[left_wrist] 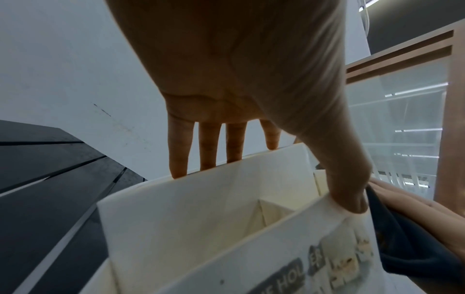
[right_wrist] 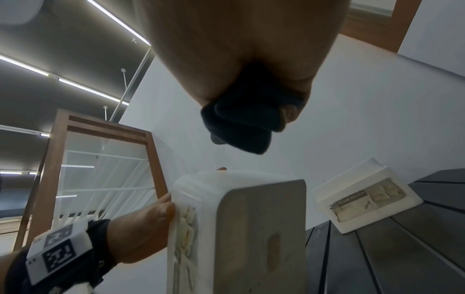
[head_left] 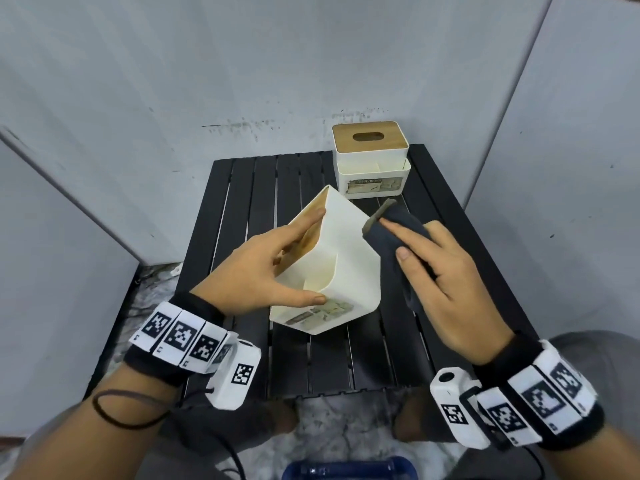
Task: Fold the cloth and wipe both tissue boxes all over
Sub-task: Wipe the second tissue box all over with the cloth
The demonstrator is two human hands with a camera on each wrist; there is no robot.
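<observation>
Head view: left hand (head_left: 258, 268) is holding the near tissue box (head_left: 341, 261) tilted up off the black slatted desk (head_left: 242, 188), fingers lying along the wooden lid side, thumb (head_left: 304, 299) pressing the labelled front w/ the picture sticker. So the left grip is clamping that box btwn thumb and fingers. Right hand (head_left: 446, 289) is pressing a folded dark cloth (head_left: 398, 237) against the box's right face, thumb on top of the cloth, fingers wrapping it; right grip is closed round the cloth. Second tissue box (head_left: 372, 159), white w/ wood lid and slot, is standing upright behind the held box, at the desk's far edge near the grey wall (head_left: 173, 81). Both wrists are wearing marker bands.

Left wrist view: left hand (left_wrist: 239, 79) is reaching over the held box (left_wrist: 201, 218), four fingers (left_wrist: 208, 147) going behind its far wall, thumb pressing the labelled panel reading partly "HOL". Open side pockets are showing inside. Dark cloth (left_wrist: 407, 248) is sitting just right of the box w/ the other hand behind it. Desk slats (left_wrist: 50, 189) are lying left of the box.

Right wrist view: right hand (right_wrist: 239, 49) is bunching the cloth (right_wrist: 241, 123) in its grip, just above the held box (right_wrist: 251, 228); contact can't be told here. Left hand (right_wrist: 143, 228) is gripping the box's left side. Second box (right_wrist: 365, 199) is sitting on the desk (right_wrist: 402, 248), right of the held one and apart from it.
</observation>
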